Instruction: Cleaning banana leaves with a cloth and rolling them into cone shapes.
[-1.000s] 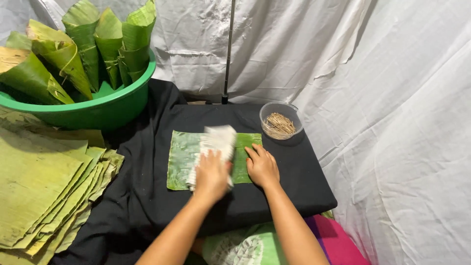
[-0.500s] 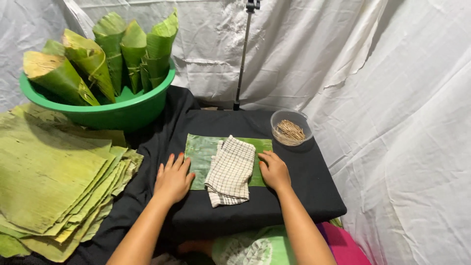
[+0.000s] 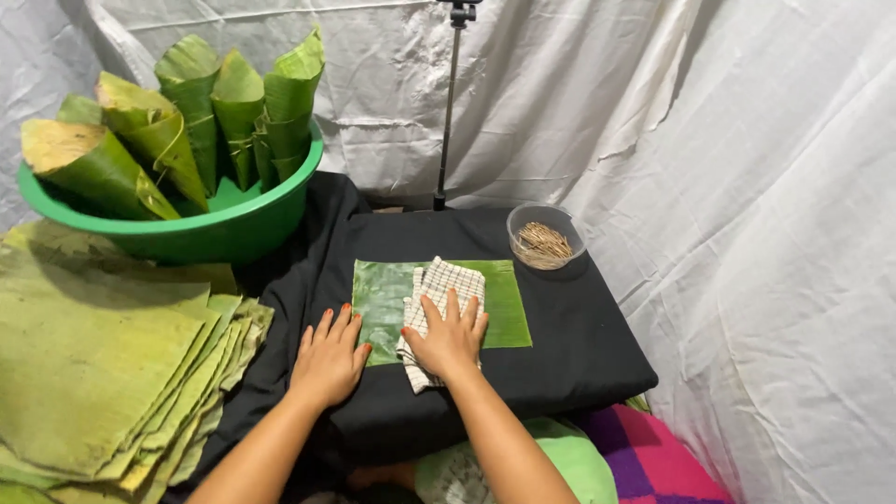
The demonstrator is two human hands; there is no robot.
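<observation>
We are pressing our right hand (image 3: 450, 338), fingers spread and flat, down onto a checked cloth (image 3: 439, 308) that is lying folded across a rectangular piece of banana leaf (image 3: 504, 299). The hand is not gripping the cloth, only resting open on top of it. Our left hand (image 3: 329, 357) is lying open as well, palm down on the black table cover (image 3: 597, 345) with its thumb just touching the leaf's left edge; it is holding nothing.

The leaf is sitting flat near the middle of the covered table, with the cloth covering its central strip and hanging a little past its near edge. Behind and to the right, a small clear bowl of wooden picks (image 3: 545, 238) is standing just beside the leaf's far corner. To our left, a stack of cut banana leaves (image 3: 103, 355) is lying beside a green basin (image 3: 233, 229) that is holding rolled leaf cones (image 3: 191, 112).

We are judging a few risks here. The leaf looks thin, so heavy or dragging pressure could be splitting it along the grain. With only a thumb at its edge, the leaf could be sliding on the smooth cover. A wide sweep to the right could be knocking the bowl and scattering the picks.
</observation>
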